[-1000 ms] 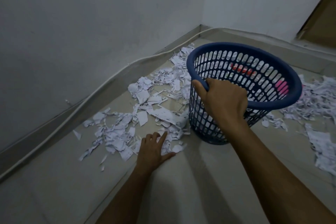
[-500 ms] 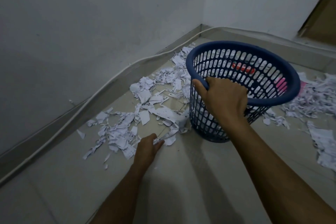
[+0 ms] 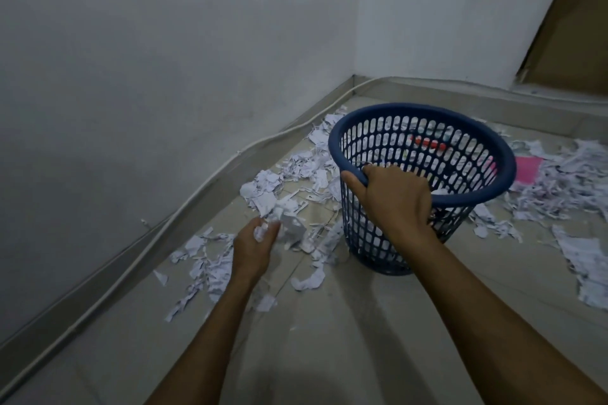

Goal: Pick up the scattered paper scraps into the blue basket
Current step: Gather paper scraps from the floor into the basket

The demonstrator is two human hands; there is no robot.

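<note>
In the head view, the basket (image 3: 424, 187) is standing on the floor (image 3: 329, 339) to the right of and beyond the left hand (image 3: 255, 245), its open mouth tipping slightly toward the person, so a handful needs to be going up and rightward over the near rim. The left hand is closing round a wad of scraps (image 3: 286, 222), fingers curling about it, just above the litter. The right hand (image 3: 394, 204) is gripping the basket's near rim, thumb outside and fingers hooking inside, steadying it. Loose scraps are lying along the wall (image 3: 164, 76) to the left, and more paper (image 3: 559, 194) is lying right of the basket; some paper is showing through the mesh.
</note>
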